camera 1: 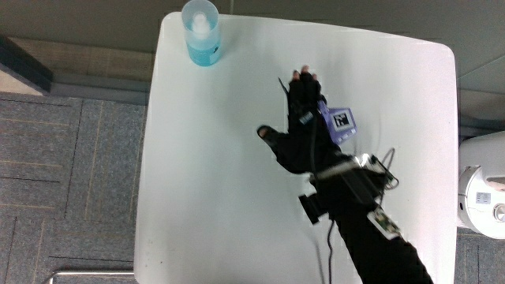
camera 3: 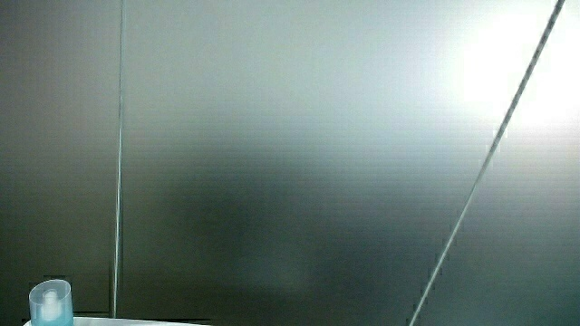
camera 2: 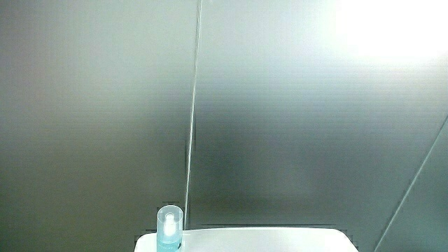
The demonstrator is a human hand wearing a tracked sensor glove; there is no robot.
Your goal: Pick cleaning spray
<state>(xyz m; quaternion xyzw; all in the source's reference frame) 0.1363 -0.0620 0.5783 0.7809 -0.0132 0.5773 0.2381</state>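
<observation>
Nothing of the pick is done yet, as far as I can judge — the cleaning spray (camera 1: 202,33) stands upright and untouched at a corner of the white surface (camera 1: 205,173), at the edge farthest from the person. It is a pale blue, see-through bottle with a clear cap, and nothing stands near it.

The hand (camera 1: 304,130) sits out over the middle of the surface, well apart from the bottle and nearer to the person than it is. Its grip is spread and holds nothing: the thumb is splayed out to one side and the fingers (camera 1: 304,79) are stretched forward, lying close together. The patterned cube (camera 1: 341,124) rides on the back of the glove, and the forearm (camera 1: 379,237) trails back toward the person's edge.

Both side views show mostly a grey wall — only the bottle's upper part (camera 2: 169,229) and a strip of the surface edge show low down, and the bottle shows again in a side view (camera 3: 50,304); the hand appears in neither.

What is left, by my reckoning, is the whole job: reach across to that corner, close around the bottle's body, and lift it clear.
</observation>
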